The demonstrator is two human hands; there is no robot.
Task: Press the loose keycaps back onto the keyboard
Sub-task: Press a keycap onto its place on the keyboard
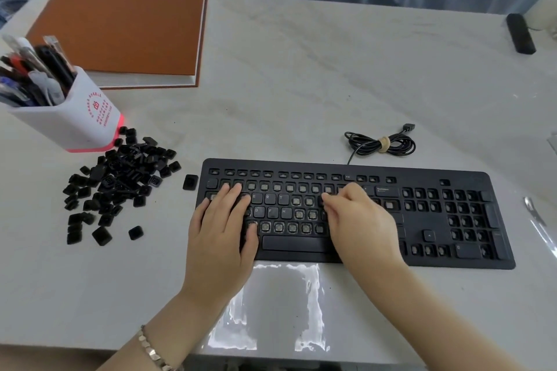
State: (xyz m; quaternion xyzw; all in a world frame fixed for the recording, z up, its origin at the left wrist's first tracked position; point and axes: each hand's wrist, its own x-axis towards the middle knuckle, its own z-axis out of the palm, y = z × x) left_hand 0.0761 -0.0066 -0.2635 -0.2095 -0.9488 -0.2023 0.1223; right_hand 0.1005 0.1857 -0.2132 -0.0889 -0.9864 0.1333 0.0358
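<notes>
Bright, even light. Shadows faint. White shine on clear plastic sheet [280, 307]. Picture edges bend. Pens [27, 69] slightly blurry.

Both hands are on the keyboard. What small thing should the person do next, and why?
Probably lift the left hand off the keyboard and fetch the lone keycap lying beside its left edge, near the pile of loose keycaps. Many sockets show bare, and that hand lies flat, holding nothing.

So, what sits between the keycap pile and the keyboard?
In the head view, a single loose keycap lies between the pile and the keyboard; otherwise bare table.
</notes>
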